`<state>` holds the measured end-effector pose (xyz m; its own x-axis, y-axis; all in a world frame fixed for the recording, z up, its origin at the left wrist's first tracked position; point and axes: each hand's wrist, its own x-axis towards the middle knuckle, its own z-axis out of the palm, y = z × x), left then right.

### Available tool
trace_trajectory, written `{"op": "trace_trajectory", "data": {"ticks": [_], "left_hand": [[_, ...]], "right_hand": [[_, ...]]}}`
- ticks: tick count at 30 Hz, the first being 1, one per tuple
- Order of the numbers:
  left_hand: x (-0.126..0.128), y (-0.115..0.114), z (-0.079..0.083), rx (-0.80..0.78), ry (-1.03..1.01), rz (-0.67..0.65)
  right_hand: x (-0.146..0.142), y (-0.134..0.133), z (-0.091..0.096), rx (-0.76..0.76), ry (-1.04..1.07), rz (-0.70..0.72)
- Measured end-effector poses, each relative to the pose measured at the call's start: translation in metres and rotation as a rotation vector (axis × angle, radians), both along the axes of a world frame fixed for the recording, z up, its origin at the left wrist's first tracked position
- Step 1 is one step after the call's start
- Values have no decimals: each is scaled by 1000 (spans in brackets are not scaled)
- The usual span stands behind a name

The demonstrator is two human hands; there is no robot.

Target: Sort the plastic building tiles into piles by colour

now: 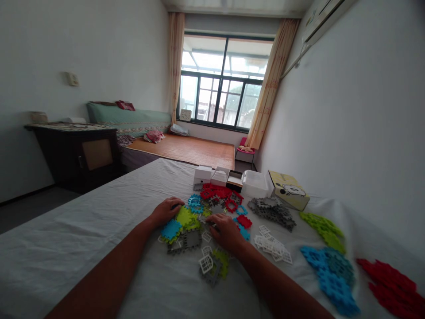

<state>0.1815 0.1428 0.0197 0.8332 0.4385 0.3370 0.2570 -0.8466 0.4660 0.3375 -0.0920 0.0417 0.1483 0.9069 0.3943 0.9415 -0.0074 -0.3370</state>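
Observation:
My left hand (166, 211) rests palm down on a joined patch of lime and blue toothed plastic tiles (181, 223), fingers curled over its far edge. My right hand (225, 231) lies just to the right, fingers bent over a small grey piece I cannot make out clearly. Between and below the hands are grey tiles (186, 241), a white lattice piece (206, 264) and a lime tile (222, 262). Beyond the hands sits a heap of red tiles (217, 193) mixed with blue ones.
On the white-covered table (83, 239) to the right lie a grey tile pile (274, 212), white lattice pieces (274, 246), and lime (322, 228), blue (334, 274) and red sheets (393, 285). Small boxes (212, 175), a clear tub (255, 183) and a cardboard box (288, 189) stand behind.

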Motion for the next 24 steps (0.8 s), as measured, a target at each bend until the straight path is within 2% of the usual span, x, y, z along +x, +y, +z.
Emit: {"op": "trace_trajectory", "data": {"ticks": [6, 11, 15, 17, 21, 24], "left_hand": [[0, 0, -1, 23, -1, -13], [0, 1, -1, 24, 4, -5], [0, 1, -2, 31, 0, 3], [0, 0, -2, 37, -1, 5], [0, 0, -1, 39, -6, -3], [1, 1, -2, 31, -1, -8]], "right_hand": [[22, 2, 7, 181, 188, -100], [47, 1, 4, 230, 522, -133], [74, -3, 5, 278, 587, -148], [97, -9, 5, 344, 548, -230], [148, -28, 1, 505, 494, -483], [176, -40, -8, 529, 512, -584]]}}
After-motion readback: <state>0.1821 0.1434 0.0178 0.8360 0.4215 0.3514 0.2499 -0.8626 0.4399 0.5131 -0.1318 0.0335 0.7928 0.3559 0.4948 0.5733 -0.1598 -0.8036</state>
